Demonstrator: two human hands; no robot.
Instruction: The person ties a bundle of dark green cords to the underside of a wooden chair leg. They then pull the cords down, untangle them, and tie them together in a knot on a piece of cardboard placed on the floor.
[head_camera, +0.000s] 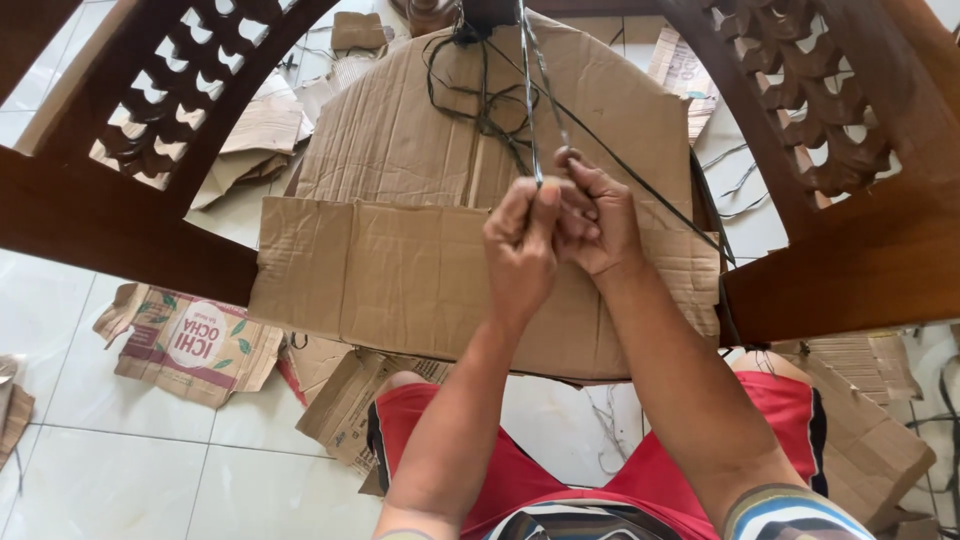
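Item, far left of both hands: carved wooden chair frame (120, 215), dark brown, its pierced fretwork panel above a broad curved rail. Below it, on the white tiled floor (120, 470), lay a torn printed carton scrap (190, 345).

Item, behind and beneath the hands: large flattened cardboard sheet (400, 270), creased, spread across the frame.

Item: left hand (520, 250), fist raised, its grip clenched on thin dark strands (530, 110) pinched between thumb and curled fingers. The strands ran straight up from the top of this grip to the upper edge of the view, taut.

Item: right hand (600, 220), touching the left hand on its right side, its grip likewise closed about the same strands, just above and beside the left thumb. One strand (660, 205) led away from this grip, slanting down to the right across the cardboard toward the frame's right rail.

Item, above the hands: loose tangle of dark cord (485, 105) lying on the cardboard, just left of the taut strands.

Item, below the forearms: red shorts (520, 480) of the seated person.

Item, far right: second carved panel (820, 110) of the frame, with further cardboard pieces (870, 440) on the floor below.
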